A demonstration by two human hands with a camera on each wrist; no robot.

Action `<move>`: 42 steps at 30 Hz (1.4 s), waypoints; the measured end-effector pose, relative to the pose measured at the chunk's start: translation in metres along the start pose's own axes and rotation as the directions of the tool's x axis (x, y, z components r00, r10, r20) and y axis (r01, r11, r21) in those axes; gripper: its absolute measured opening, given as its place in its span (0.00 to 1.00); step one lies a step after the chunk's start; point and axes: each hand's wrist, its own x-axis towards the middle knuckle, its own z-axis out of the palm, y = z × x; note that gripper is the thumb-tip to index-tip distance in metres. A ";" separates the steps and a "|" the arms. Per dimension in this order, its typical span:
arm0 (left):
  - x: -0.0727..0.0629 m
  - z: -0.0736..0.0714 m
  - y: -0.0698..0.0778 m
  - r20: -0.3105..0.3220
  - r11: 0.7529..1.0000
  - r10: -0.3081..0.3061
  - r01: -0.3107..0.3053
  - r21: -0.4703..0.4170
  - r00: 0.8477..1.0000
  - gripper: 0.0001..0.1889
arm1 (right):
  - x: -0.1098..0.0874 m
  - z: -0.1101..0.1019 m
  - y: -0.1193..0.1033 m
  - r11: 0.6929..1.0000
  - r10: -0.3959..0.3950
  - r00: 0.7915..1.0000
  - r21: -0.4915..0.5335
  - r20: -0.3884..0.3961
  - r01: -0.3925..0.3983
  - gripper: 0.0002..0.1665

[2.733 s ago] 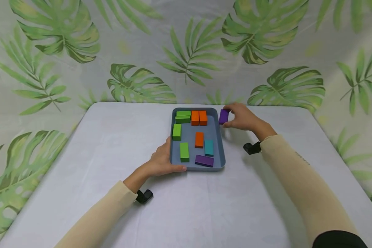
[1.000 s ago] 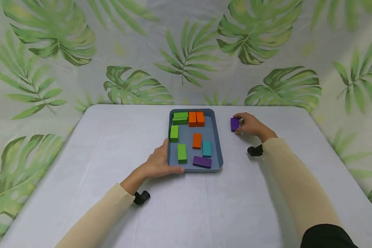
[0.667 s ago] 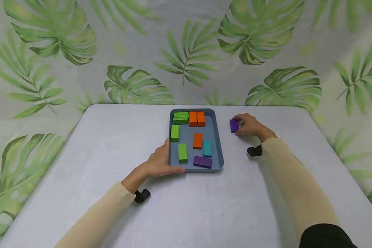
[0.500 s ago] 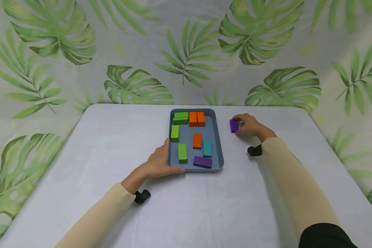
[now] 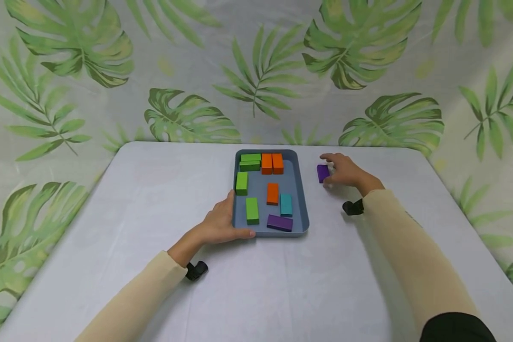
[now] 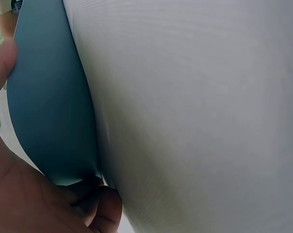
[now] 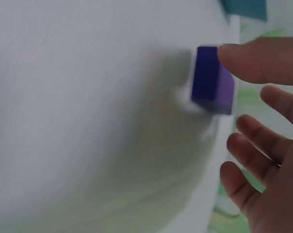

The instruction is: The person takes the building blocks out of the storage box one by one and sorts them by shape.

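In the head view my left hand (image 5: 217, 224) grips the near left corner of a grey-blue tray (image 5: 291, 183), its thumb along the front edge. The left wrist view shows curled fingertips against the tray's outer wall (image 6: 49, 102). Right of the tray a purple block (image 5: 322, 174) stands on the white table. Around it my right hand (image 5: 346, 173) has its fingers spread and lifted off. In the right wrist view the thumb lies at the top edge of that purple block (image 7: 207, 77), while the other fingers are apart from it; whether the thumb touches is unclear.
Inside the tray are several green blocks (image 5: 252, 211), three orange blocks (image 5: 272, 194), a teal block (image 5: 286, 204) and another purple block (image 5: 280, 223) lying askew near the front. A leaf-print cloth (image 5: 188, 116) hangs behind the table's back edge.
The right hand has carried the purple block rightward from beside the tray's rim, set it on the table, and now its fingers have opened away from it. The left hand keeps its place.
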 end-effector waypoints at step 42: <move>0.001 0.001 -0.004 -0.032 0.997 0.070 -0.070 -0.009 0.997 0.66 | -0.037 0.040 -0.141 0.879 -0.462 0.847 0.006 0.263 0.477 0.24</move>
